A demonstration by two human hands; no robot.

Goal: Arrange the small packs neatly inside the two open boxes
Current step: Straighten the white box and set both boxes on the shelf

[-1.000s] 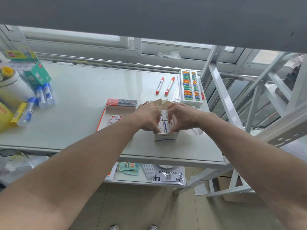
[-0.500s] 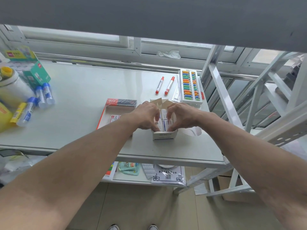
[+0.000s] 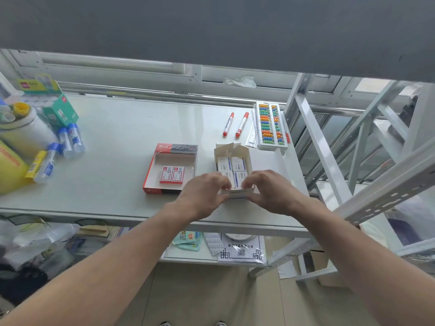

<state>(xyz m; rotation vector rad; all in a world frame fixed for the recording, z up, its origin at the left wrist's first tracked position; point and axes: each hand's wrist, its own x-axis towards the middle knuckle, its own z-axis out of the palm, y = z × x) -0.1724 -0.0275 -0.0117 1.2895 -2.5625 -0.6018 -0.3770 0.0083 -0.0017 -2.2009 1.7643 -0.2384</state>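
Note:
A white open box [image 3: 256,161] stands near the table's front edge, filled with several small white-and-blue packs [image 3: 231,164] laid flat in rows. My left hand [image 3: 204,195] and my right hand [image 3: 266,192] both pinch the box's near end wall [image 3: 237,192] from either side. To the left lies a red-and-black open box [image 3: 153,175] holding two small red-and-white packs [image 3: 171,175] side by side at its near end. The near packs in the white box are partly hidden by my fingers.
Two red markers [image 3: 235,124] and a colourful abacus [image 3: 270,125] lie behind the white box. Glue bottles [image 3: 70,140], a green carton [image 3: 61,112] and a white jar [image 3: 26,128] crowd the left end. A white metal rack [image 3: 353,149] stands at the right.
Both hands have drawn back from over the white box to its near end, uncovering the packs inside and the red box's two packs.

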